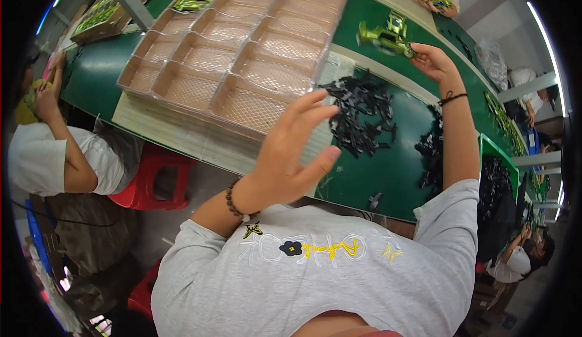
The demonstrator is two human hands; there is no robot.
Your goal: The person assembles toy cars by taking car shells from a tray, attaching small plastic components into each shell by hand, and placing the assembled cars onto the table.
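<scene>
Right hand [431, 63] — arm stretched out over the green table [388, 173], fingertips pinching a green toy car [386, 36] at its rear end, car held just above the far table edge. Left hand [295, 149] — raised, fingers spread, grasping nothing, hovering before the clear compartment tray [242, 52]. Heap of small black parts [359, 116] between the hands, possibly plastic clips.
</scene>
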